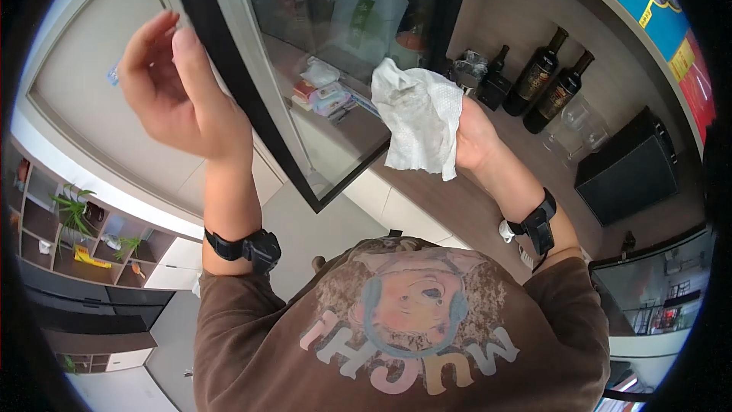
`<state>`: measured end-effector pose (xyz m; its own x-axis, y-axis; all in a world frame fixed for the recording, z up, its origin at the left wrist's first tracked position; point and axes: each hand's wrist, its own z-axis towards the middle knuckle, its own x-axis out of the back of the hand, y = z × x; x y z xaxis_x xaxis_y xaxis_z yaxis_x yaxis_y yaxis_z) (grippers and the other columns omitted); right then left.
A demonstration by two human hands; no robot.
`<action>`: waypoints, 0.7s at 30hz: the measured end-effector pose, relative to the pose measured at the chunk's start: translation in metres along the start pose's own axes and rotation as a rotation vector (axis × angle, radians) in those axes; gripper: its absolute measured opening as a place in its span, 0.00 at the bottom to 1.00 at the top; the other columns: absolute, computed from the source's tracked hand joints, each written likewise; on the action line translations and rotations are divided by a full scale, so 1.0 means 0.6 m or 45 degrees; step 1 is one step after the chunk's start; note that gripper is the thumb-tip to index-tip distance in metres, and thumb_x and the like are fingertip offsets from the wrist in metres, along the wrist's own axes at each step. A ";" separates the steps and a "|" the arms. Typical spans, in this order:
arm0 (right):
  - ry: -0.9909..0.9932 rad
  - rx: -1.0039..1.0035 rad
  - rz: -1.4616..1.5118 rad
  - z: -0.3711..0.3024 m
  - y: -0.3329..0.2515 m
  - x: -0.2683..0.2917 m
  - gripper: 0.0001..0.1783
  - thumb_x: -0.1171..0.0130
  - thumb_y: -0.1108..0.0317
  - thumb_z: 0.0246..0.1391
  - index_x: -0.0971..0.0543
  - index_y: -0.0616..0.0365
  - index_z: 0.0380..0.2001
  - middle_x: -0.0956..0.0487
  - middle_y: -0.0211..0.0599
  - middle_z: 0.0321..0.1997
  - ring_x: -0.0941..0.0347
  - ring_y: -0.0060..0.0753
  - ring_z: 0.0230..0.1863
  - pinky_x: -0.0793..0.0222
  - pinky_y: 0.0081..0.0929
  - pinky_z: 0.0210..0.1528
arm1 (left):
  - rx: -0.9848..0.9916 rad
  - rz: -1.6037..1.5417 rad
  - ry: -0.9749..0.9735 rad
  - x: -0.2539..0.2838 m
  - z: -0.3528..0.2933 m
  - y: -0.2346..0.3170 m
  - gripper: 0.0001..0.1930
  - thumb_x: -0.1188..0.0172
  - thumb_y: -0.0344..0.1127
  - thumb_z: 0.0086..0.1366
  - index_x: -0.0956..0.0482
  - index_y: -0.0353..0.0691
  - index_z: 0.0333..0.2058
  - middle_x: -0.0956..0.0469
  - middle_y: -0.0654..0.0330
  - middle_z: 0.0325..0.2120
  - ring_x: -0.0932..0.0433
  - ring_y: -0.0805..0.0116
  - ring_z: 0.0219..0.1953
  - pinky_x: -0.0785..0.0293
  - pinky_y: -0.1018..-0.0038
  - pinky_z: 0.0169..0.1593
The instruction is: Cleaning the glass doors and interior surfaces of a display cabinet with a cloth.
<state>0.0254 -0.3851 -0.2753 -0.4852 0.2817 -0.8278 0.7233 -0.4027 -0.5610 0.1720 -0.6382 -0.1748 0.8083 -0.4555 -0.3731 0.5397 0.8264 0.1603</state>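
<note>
My right hand (479, 136) holds a crumpled white wipe (422, 123) with a greyish smudge on it. The wipe hangs spread in front of the lower right part of a black-framed glass door (316, 38); whether it touches the glass I cannot tell. Raised on the other side, my left hand (179, 91) is beside the door's black left edge, fingers loosely curved and thumb apart from them. I see nothing clearly held in it. A tiny bluish thing (113, 75) shows past the back of its fingers, too small to name.
Two dark bottles (536, 69), several stemmed glasses (577, 126) and a black box-shaped thing (629, 168) stand on the shelf at right. Behind the glass are a white bag (367, 19) and small packets (332, 98). A screen (656, 282) is at lower right, shelves with plants (74, 210) at far left.
</note>
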 end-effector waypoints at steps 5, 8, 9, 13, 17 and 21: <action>0.060 0.054 -0.030 -0.009 -0.020 0.012 0.30 0.64 0.51 0.70 0.31 0.63 0.62 0.27 0.47 0.63 0.29 0.48 0.62 0.35 0.48 0.66 | -0.165 0.010 -0.037 0.003 -0.008 0.015 0.11 0.39 0.26 0.65 0.25 0.31 0.46 0.22 0.55 0.42 0.23 0.71 0.40 0.28 0.78 0.47; 0.053 0.126 -0.006 -0.015 -0.030 0.006 0.32 0.65 0.49 0.70 0.34 0.61 0.65 0.31 0.46 0.67 0.33 0.47 0.65 0.38 0.47 0.68 | -0.397 0.173 -0.076 0.006 -0.022 0.041 0.11 0.35 0.20 0.57 0.22 0.36 0.39 0.22 0.54 0.39 0.22 0.66 0.35 0.27 0.75 0.38; 0.035 0.136 -0.016 -0.018 -0.034 0.004 0.32 0.65 0.49 0.70 0.34 0.61 0.65 0.31 0.44 0.67 0.33 0.45 0.65 0.40 0.46 0.69 | -0.566 0.306 -0.315 0.018 -0.021 0.058 0.11 0.34 0.18 0.52 0.20 0.37 0.34 0.20 0.54 0.36 0.21 0.64 0.35 0.25 0.72 0.36; -0.010 0.104 -0.059 -0.020 -0.036 0.003 0.33 0.65 0.48 0.69 0.34 0.61 0.65 0.32 0.43 0.68 0.34 0.44 0.66 0.42 0.44 0.70 | -0.304 -0.272 -0.946 -0.034 -0.062 0.084 0.15 0.39 0.16 0.55 0.19 0.31 0.42 0.20 0.47 0.41 0.19 0.57 0.42 0.22 0.70 0.44; -0.116 0.111 -0.029 -0.028 -0.044 0.017 0.33 0.66 0.48 0.70 0.35 0.61 0.66 0.33 0.43 0.69 0.35 0.45 0.67 0.43 0.45 0.71 | 0.273 -0.148 -1.060 -0.076 -0.173 0.074 0.28 0.34 0.30 0.59 0.30 0.28 0.57 0.28 0.43 0.54 0.22 0.53 0.52 0.24 0.66 0.52; -0.153 0.165 -0.035 -0.037 -0.048 0.021 0.33 0.66 0.49 0.70 0.35 0.63 0.65 0.33 0.43 0.69 0.35 0.45 0.67 0.44 0.45 0.71 | 0.793 -0.031 -1.272 -0.079 -0.272 0.049 0.35 0.32 0.40 0.62 0.36 0.20 0.58 0.26 0.41 0.51 0.24 0.53 0.56 0.26 0.66 0.55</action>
<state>0.0094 -0.3507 -0.2692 -0.5651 0.1910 -0.8026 0.6431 -0.5075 -0.5735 0.1114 -0.5382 -0.3016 0.4721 -0.7547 0.4555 0.3559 0.6359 0.6848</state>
